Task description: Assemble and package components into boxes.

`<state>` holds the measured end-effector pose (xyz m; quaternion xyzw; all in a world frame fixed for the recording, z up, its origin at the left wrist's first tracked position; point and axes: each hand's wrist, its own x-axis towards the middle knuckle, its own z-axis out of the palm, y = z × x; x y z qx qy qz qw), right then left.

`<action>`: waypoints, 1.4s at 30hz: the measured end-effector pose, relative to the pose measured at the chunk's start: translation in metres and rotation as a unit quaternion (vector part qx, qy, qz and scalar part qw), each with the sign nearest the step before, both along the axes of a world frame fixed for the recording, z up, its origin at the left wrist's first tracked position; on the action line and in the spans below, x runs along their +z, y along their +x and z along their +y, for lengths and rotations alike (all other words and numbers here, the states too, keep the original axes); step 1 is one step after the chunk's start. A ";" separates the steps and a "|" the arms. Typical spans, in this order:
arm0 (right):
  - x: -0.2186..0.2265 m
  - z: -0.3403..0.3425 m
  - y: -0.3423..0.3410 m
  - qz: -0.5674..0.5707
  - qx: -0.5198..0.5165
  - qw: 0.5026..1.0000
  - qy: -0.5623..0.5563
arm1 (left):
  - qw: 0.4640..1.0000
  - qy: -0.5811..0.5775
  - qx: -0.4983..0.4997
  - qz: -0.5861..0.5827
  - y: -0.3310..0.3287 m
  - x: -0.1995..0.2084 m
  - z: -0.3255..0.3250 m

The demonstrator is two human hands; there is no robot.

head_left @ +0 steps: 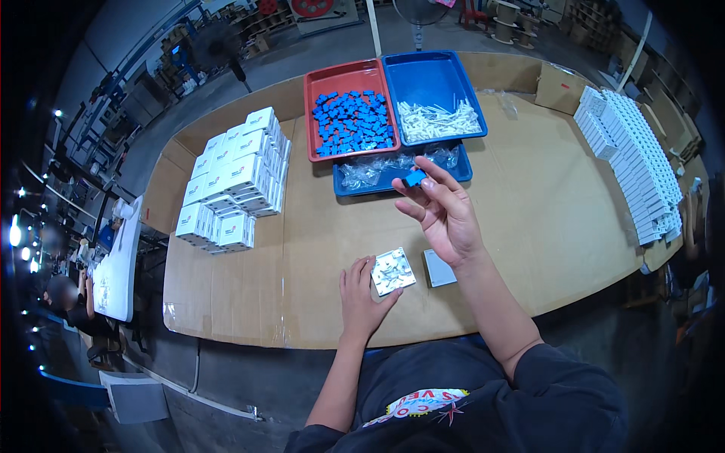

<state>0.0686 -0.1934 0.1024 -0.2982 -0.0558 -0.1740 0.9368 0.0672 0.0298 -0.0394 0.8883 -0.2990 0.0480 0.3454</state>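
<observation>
While the left hand (365, 306) holds the open case (393, 272), thumb and fingers around its near left corner on the bench (257, 302), a white square (439, 269) lies just right of it. Beyond, the raised right hand (451, 223) is clamped on a blue piece (414, 178). Farther, white boxes (232, 170) stand left, a red tray (340, 79) and a blue tray (423, 79) at the far middle, white cases (646, 170) right.

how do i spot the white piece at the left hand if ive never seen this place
On the big cardboard-covered table, look along the near edge, close to the person's dark shirt. There, the left hand holds a small square white piece at its edges. Unlike the plain-faced white piece to its right, it shows detailed structure on its upper face.
</observation>
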 end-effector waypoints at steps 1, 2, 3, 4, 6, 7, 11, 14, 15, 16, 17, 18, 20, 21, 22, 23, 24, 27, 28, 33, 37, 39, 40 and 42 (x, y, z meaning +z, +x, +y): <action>0.001 -0.001 -0.003 -0.002 0.015 1.000 0.006 | 1.000 0.002 0.002 0.000 0.000 0.000 0.000; 0.001 -0.003 -0.005 -0.003 0.030 0.999 0.011 | 1.000 0.002 0.000 0.000 0.000 -0.001 0.000; 0.000 -0.003 -0.007 -0.003 0.029 1.000 0.012 | 1.000 0.001 0.000 -0.001 0.000 -0.003 0.000; -0.001 -0.004 -0.009 0.003 0.030 0.999 0.021 | 1.000 -0.001 -0.001 -0.001 0.000 -0.003 0.000; -0.001 -0.004 -0.014 0.010 0.029 0.999 0.030 | 1.000 0.004 -0.003 -0.001 0.000 -0.003 0.000; -0.001 -0.003 -0.016 0.007 0.023 0.999 0.031 | 1.000 0.008 -0.001 -0.001 0.000 -0.003 0.000; -0.012 -0.005 -0.017 0.003 -0.009 1.000 0.010 | 1.000 0.003 -0.002 -0.001 -0.001 -0.004 0.001; -0.039 -0.010 -0.011 0.037 -0.009 0.998 -0.046 | 1.000 0.006 0.007 -0.001 -0.002 -0.008 0.004; -0.048 -0.011 -0.008 0.053 0.003 0.998 -0.041 | 1.000 0.011 0.018 0.016 -0.002 -0.011 0.004; -0.055 -0.012 -0.008 0.100 -0.010 0.991 -0.090 | 1.000 0.001 0.010 0.011 -0.002 -0.008 0.002; -0.063 -0.012 -0.006 0.142 -0.019 0.980 -0.140 | 1.000 -0.010 0.004 0.003 0.001 -0.005 0.001; -0.080 -0.010 -0.006 0.190 -0.024 0.968 -0.162 | 1.000 -0.016 0.003 0.002 0.001 -0.004 0.000; -0.110 -0.007 -0.005 0.230 0.003 0.959 -0.165 | 1.000 -0.024 0.010 0.015 0.002 -0.005 0.000; -0.121 -0.004 -0.006 0.262 0.020 0.950 -0.167 | 0.999 -0.033 0.008 0.018 0.002 -0.005 0.000; -0.123 0.001 -0.007 0.287 0.034 0.947 -0.141 | 0.999 -0.033 0.011 0.023 0.004 -0.007 0.001; -0.127 0.004 -0.008 0.291 0.042 0.945 -0.142 | 0.999 -0.033 0.018 0.028 0.005 -0.008 0.002; -0.131 0.007 -0.010 0.285 0.053 0.947 -0.137 | 0.999 -0.033 0.016 0.033 0.005 -0.009 0.003; -0.132 0.017 -0.012 0.271 0.060 0.944 -0.181 | 0.998 -0.032 0.019 0.042 0.005 -0.009 0.004; -0.131 0.020 -0.013 0.260 0.051 0.937 -0.228 | 0.998 -0.030 0.017 0.043 0.004 -0.009 0.004; -0.145 0.024 -0.013 0.190 0.023 0.939 -0.285 | 0.999 -0.027 0.013 0.031 0.004 -0.009 0.005; -0.143 0.028 -0.013 0.184 0.027 0.940 -0.284 | 0.999 -0.025 0.006 0.030 0.004 -0.008 0.007; -0.143 0.031 -0.012 0.173 0.020 0.938 -0.300 | 0.999 -0.026 0.008 0.031 0.005 -0.009 0.007; -0.143 0.033 -0.012 0.161 0.009 0.936 -0.314 | 0.999 -0.026 0.007 0.030 0.005 -0.010 0.007; -0.142 0.039 -0.012 0.162 -0.009 0.925 -0.342 | 0.999 -0.037 0.010 0.031 0.005 -0.009 0.007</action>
